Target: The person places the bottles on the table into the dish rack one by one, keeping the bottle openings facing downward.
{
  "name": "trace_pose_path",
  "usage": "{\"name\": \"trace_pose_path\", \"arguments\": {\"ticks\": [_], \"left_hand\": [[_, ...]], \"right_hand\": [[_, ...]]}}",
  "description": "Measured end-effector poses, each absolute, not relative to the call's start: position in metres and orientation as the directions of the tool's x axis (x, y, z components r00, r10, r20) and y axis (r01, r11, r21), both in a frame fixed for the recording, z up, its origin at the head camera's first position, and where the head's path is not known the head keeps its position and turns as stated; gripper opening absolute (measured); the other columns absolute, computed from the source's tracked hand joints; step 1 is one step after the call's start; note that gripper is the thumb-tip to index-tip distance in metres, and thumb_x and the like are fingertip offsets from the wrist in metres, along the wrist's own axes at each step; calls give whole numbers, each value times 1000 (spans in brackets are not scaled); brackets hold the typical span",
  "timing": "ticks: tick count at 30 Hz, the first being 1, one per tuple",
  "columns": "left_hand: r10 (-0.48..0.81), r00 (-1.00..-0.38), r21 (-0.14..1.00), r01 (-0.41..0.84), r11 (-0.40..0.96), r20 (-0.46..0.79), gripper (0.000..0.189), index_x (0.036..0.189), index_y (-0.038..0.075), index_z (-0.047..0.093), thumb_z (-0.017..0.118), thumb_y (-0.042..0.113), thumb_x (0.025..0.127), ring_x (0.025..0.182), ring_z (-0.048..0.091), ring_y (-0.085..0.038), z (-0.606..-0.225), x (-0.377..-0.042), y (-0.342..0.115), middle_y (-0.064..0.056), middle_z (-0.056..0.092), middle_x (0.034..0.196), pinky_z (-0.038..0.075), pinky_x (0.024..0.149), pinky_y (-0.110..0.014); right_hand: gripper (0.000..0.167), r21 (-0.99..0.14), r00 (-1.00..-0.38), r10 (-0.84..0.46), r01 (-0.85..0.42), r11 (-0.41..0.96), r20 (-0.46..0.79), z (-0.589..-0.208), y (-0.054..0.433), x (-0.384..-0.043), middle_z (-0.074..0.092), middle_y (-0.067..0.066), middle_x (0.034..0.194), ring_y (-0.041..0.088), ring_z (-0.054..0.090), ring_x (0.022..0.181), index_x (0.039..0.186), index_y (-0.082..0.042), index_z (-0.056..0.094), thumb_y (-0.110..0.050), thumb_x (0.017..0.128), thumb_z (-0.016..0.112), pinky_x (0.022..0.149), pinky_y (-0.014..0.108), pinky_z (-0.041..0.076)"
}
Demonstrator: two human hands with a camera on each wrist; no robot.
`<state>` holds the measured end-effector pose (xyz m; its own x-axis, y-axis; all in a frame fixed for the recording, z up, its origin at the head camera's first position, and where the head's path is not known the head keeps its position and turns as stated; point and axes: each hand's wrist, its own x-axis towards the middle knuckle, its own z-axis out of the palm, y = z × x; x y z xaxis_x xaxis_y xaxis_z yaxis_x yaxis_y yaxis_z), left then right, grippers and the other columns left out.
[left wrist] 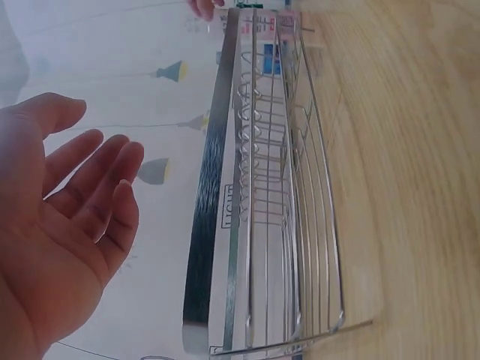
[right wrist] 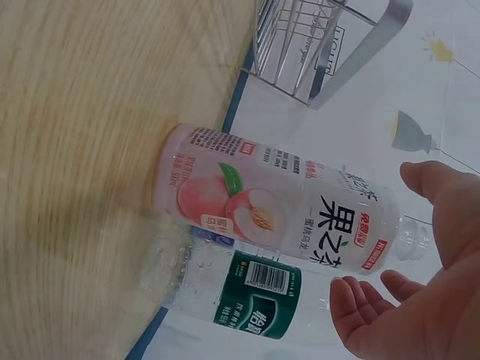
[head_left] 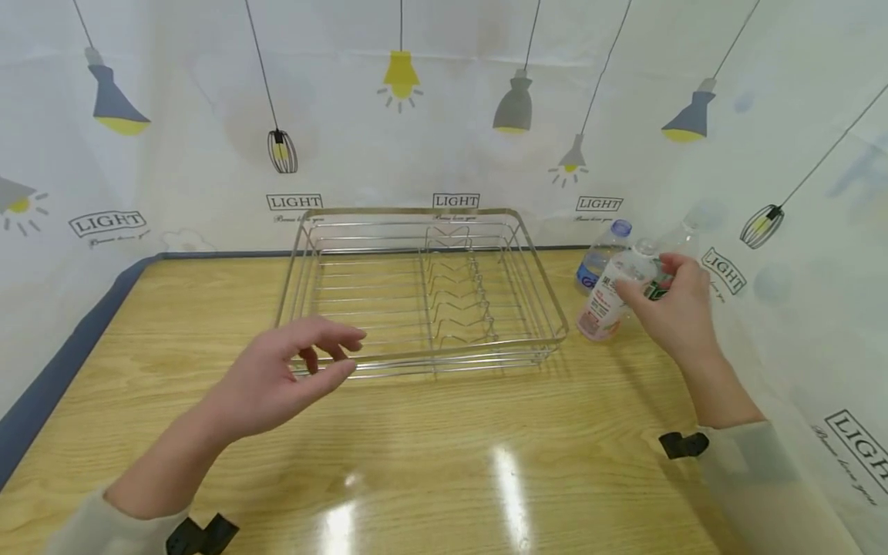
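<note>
My right hand (head_left: 676, 308) is around the upper part of a peach tea bottle (right wrist: 277, 202), its thumb and fingers spread to either side without closing on it. That bottle stands upright on the table, with a pink and white label and no cap in sight. Close beside it is a clear bottle with a green label (right wrist: 259, 294), partly overlapped by my fingertips in the right wrist view. A blue-labelled bottle (head_left: 602, 254) stands just behind. Over the near left part of a metal wire dish rack (head_left: 430, 358), my left hand (head_left: 277, 378) hovers with loosely bent fingers, holding nothing.
The rack sits at the back middle of the wood-grain table (head_left: 416, 462), with a row of bent wire dividers (head_left: 461, 301) inside. A white cloth backdrop (head_left: 458, 154) printed with lamps rises right behind it and along the sides.
</note>
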<state>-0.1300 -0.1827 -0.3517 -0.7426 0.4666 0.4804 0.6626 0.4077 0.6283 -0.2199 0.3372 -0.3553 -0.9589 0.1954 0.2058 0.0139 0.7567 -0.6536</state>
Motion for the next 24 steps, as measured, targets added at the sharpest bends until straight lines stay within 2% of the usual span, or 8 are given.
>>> {"name": "trace_pose_path", "arguments": {"ticks": [6,11,16,21,24], "left_hand": [[460,-824,744,528,409,332,26,128,19,79,75,9,104,98,72,-4,-356,-121,-178,9,80,110,59,79,-26],[465,-847,791,462,402,258,23,126,21,80,75,14,105,91,71,-7,-363,-117,-175,8,80,104,59,78,-27],[479,-846,819,436,374,232,22,126,20,80,74,14,105,82,70,-9,-368,-115,-172,8,78,99,57,69,-28],[479,-853,843,405,354,208,22,127,19,79,74,15,106,83,72,-10,-369,-116,-170,8,79,99,57,68,-28],[482,-854,850,393,351,196,22,127,19,79,74,15,106,83,73,-12,-370,-116,-169,6,78,98,57,68,-28]], "right_hand": [[100,-646,-974,160,19,763,159,-363,341,-226,31,31,153,37,44,125,167,5,20,-54,104,69,80,24,46],[101,-658,-978,153,23,753,141,-367,340,-229,34,34,151,35,52,117,168,6,13,-49,105,70,70,17,50],[103,-655,-979,165,47,754,120,-368,338,-231,40,35,145,31,54,108,169,6,9,-46,106,71,67,20,52],[104,-639,-983,164,72,766,86,-369,340,-233,40,37,148,37,54,114,168,9,12,-50,105,71,72,29,52],[100,-641,-986,150,70,764,71,-371,340,-233,43,37,149,41,55,120,166,10,19,-51,105,70,80,38,53]]}}
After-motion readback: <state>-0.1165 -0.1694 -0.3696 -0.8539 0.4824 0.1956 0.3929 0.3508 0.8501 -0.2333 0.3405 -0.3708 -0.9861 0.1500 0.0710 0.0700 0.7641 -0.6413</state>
